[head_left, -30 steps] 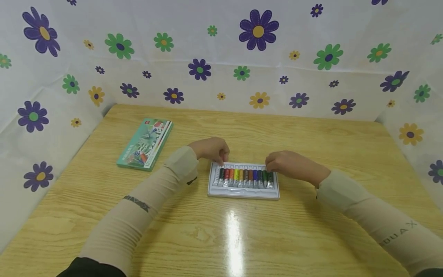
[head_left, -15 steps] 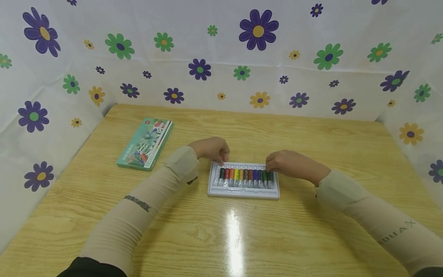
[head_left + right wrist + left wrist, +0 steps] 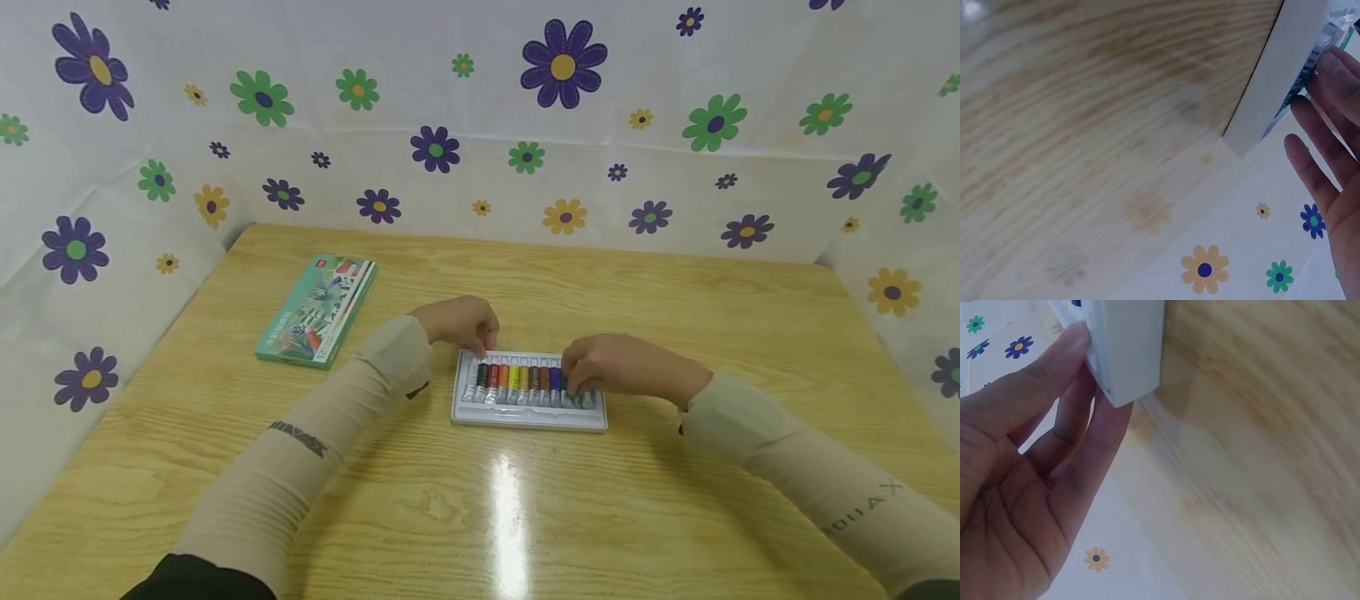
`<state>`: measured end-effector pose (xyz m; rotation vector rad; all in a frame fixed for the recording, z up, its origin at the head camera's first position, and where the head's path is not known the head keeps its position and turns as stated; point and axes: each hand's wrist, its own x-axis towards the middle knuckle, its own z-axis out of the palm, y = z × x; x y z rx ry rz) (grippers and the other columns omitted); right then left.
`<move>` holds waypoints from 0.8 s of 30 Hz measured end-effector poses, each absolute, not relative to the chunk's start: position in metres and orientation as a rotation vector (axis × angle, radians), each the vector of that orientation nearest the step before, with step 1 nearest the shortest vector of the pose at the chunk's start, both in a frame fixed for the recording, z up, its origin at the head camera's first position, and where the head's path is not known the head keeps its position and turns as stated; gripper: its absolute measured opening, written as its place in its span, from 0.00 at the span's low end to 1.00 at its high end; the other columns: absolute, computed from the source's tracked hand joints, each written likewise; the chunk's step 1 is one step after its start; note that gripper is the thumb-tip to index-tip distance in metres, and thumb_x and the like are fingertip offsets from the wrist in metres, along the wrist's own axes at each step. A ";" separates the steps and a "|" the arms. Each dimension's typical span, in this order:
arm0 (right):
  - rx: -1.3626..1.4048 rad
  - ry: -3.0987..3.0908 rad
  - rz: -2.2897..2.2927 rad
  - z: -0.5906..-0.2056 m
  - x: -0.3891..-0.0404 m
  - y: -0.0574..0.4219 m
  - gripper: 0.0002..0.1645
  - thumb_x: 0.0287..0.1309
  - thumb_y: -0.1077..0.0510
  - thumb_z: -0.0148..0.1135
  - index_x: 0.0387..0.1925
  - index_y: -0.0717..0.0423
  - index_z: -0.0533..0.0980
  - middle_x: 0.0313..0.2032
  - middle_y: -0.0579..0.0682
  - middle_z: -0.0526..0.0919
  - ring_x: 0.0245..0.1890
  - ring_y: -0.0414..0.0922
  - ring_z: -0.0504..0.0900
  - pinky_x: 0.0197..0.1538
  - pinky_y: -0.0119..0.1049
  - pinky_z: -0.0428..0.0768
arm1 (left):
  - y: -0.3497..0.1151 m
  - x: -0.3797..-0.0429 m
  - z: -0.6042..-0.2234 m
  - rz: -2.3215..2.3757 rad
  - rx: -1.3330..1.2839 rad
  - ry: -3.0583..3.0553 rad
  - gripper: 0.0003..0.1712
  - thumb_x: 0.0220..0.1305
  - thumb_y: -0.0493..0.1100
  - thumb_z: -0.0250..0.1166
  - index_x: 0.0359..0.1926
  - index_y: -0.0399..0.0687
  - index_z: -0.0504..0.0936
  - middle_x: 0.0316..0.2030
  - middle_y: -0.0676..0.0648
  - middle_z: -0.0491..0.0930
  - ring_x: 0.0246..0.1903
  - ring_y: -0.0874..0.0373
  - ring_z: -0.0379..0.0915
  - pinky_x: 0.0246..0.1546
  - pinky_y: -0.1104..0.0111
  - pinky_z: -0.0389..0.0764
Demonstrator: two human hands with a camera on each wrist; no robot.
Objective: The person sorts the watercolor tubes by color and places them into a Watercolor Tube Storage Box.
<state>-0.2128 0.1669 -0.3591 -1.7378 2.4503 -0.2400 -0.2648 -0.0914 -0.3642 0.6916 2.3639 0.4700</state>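
Observation:
A white tray [image 3: 528,418] lies on the table with a row of several paint tubes [image 3: 513,383] in many colours, caps towards the back. My left hand [image 3: 459,322] is at its back left corner. In the left wrist view, the thumb [image 3: 1066,350] rests on the tray's top while fingers lie behind its edge, so the corner is held. Over the tubes at the right end is my right hand [image 3: 618,365], covering some of them. The right wrist view has its thumb and forefinger pinching at a silvery paint tube [image 3: 1300,78]; the other fingers are loosely extended.
A flat teal box [image 3: 315,312] with a printed picture lies at the back left of the wooden table [image 3: 675,517]. White cloth [image 3: 480,100] with flower prints hangs round the back and sides.
My right hand has shifted left and forward from the tray's back right edge onto the right-hand tubes. The left hand and tray have stayed in place.

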 end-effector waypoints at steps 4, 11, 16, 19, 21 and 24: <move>-1.750 2.416 -0.239 -0.359 -0.211 0.164 0.04 0.47 0.59 0.70 0.30 0.49 0.85 0.33 0.44 0.81 0.34 0.37 0.77 0.41 0.29 0.81 | -0.091 -0.265 -0.362 0.476 0.676 2.352 0.04 0.54 0.34 0.67 0.27 0.45 0.80 0.29 0.49 0.78 0.29 0.60 0.69 0.32 0.74 0.74; -1.749 2.428 -0.177 -0.358 -0.210 0.160 0.04 0.50 0.60 0.68 0.30 0.48 0.84 0.33 0.43 0.80 0.35 0.37 0.76 0.42 0.29 0.80 | -0.091 -0.263 -0.357 0.493 0.695 2.334 0.08 0.55 0.33 0.67 0.24 0.47 0.79 0.27 0.50 0.78 0.28 0.61 0.69 0.31 0.74 0.74; -1.768 2.437 -0.125 -0.356 -0.209 0.158 0.04 0.51 0.60 0.67 0.29 0.48 0.84 0.33 0.43 0.80 0.35 0.37 0.75 0.42 0.29 0.80 | -0.090 -0.265 -0.360 0.485 0.698 2.343 0.05 0.55 0.33 0.67 0.26 0.44 0.80 0.28 0.49 0.78 0.28 0.61 0.69 0.31 0.75 0.73; -1.785 2.415 -0.135 -0.356 -0.209 0.157 0.04 0.51 0.62 0.67 0.28 0.49 0.83 0.31 0.43 0.80 0.32 0.37 0.74 0.39 0.28 0.79 | -0.090 -0.265 -0.361 0.479 0.709 2.352 0.04 0.54 0.33 0.67 0.26 0.43 0.80 0.27 0.49 0.77 0.27 0.61 0.68 0.29 0.76 0.72; -1.774 2.401 -0.157 -0.356 -0.208 0.157 0.04 0.49 0.62 0.68 0.28 0.50 0.83 0.31 0.43 0.81 0.32 0.37 0.75 0.38 0.28 0.79 | -0.090 -0.265 -0.362 0.477 0.713 2.355 0.04 0.54 0.34 0.67 0.26 0.43 0.80 0.27 0.50 0.77 0.27 0.61 0.68 0.29 0.76 0.72; -1.714 2.400 -0.202 -0.357 -0.209 0.158 0.04 0.48 0.61 0.69 0.30 0.51 0.83 0.32 0.44 0.83 0.33 0.37 0.78 0.40 0.29 0.81 | -0.090 -0.266 -0.363 0.472 0.713 2.359 0.04 0.54 0.34 0.68 0.26 0.44 0.80 0.26 0.50 0.77 0.27 0.61 0.68 0.29 0.76 0.72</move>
